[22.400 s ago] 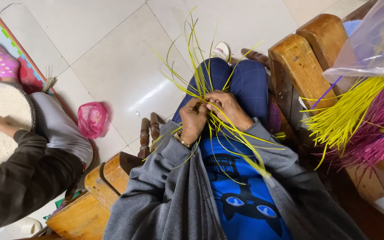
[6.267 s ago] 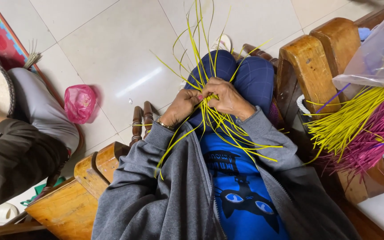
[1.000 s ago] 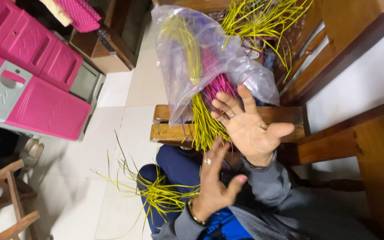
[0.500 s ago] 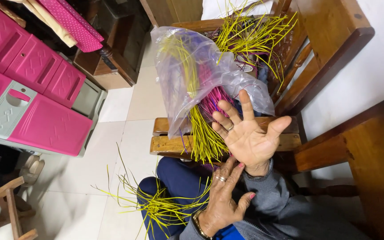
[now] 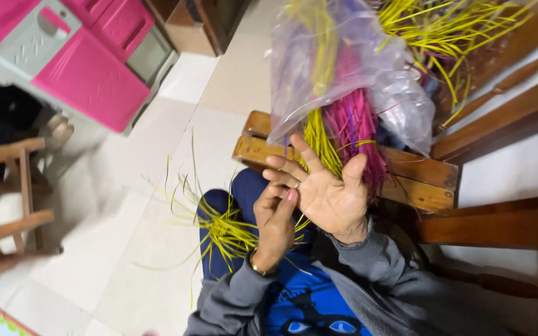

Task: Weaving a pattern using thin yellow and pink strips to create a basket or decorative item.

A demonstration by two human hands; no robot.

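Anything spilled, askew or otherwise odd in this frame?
Loose yellow strips lie splayed across the person's lap, some sticking out over the floor tiles. The clear plastic bag of yellow and pink strips sags over the wooden chair edge. Neither hand grips anything.

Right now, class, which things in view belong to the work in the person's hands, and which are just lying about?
In use:
left hand
right hand
yellow strips on the lap
plastic bag of yellow and pink strips

Lying about:
pink toy kitchen
small wooden stool
wooden chair
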